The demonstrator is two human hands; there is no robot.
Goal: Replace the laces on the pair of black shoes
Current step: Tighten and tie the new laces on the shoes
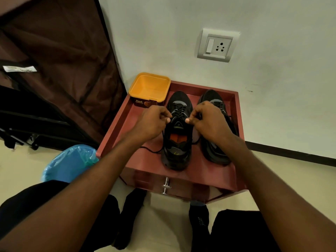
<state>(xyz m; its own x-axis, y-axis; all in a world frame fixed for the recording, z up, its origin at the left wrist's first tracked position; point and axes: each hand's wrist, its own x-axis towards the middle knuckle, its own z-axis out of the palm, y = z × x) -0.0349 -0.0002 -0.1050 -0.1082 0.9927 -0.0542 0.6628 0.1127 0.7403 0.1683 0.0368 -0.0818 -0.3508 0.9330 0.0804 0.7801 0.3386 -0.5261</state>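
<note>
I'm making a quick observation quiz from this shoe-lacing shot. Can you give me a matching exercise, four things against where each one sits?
Things:
1. yellow tub
2. blue bag
3. wall socket
4. metal knob

Places:
A. on the drawer front, below the shoes
B. on the floor, left of the red cabinet
C. on the white wall above the shoes
D. back left corner of the cabinet top, beside the left-hand shoe

Pairs: 1-D, 2-B, 3-C, 4-A
</note>
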